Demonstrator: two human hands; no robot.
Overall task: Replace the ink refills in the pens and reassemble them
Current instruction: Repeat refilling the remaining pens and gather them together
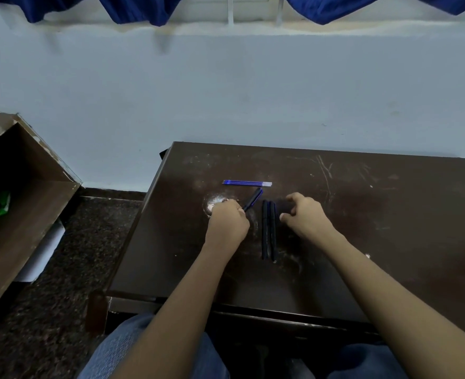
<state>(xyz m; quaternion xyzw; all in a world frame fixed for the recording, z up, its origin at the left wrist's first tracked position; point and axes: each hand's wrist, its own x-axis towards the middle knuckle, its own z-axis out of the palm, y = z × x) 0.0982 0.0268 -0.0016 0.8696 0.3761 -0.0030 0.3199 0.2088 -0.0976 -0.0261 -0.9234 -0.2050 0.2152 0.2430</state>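
The left hand [227,220] grips the near end of a dark pen [254,198], which points toward 1 o'clock. At its 3 o'clock two more pens [269,231] lie side by side on the counter [362,214] (both along the 12 o'clock line). The right hand [306,214], loosely curled just beside them, seems to hold nothing. The blue refills [247,183] lie at 12 o'clock.
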